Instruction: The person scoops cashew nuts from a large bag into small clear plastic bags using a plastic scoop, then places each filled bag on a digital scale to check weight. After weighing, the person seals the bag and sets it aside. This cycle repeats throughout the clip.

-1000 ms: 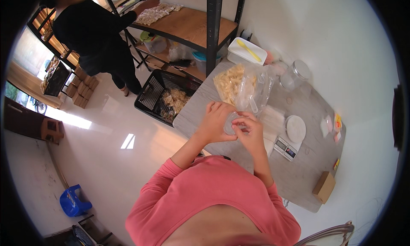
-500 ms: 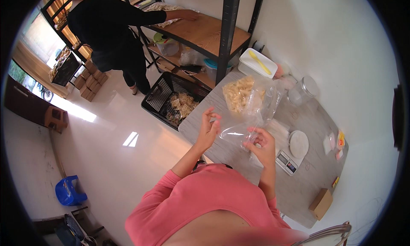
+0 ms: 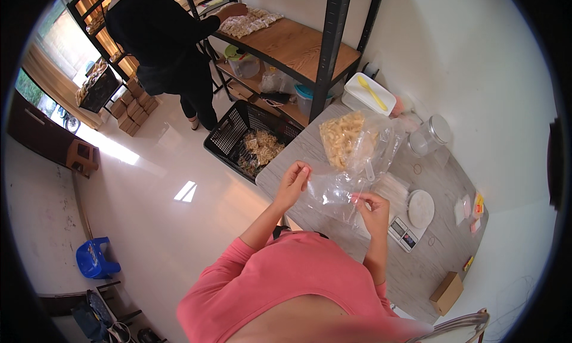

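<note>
A clear plastic bag [image 3: 329, 191] is stretched between my two hands over the near edge of the table. My left hand [image 3: 293, 183] pinches its left side, and my right hand [image 3: 373, 212] pinches the other side between thumb and fingertips. Just beyond it lies a larger clear bag of pale yellow curled snacks [image 3: 341, 137], its mouth toward the right. A pale scoop handle [image 3: 370, 170] shows at that bag. To the right of my right hand sits a white kitchen scale [image 3: 404, 233] with a round white pan [image 3: 420, 209]. Flat clear bags [image 3: 390, 187] lie beside the scale.
A white tub with a yellow spoon [image 3: 370, 94] and a clear jar [image 3: 430, 134] stand at the table's back. Beyond the left edge is a black crate [image 3: 238, 125] of packed snacks. A co-worker [image 3: 161, 45] stands at the shelf [image 3: 310, 48]. A cardboard box [image 3: 447, 293] sits near right.
My left fingers have closed on the bag, which is now spread flatter between my hands. The co-worker's hand has moved left along the shelf, over the packets there.
</note>
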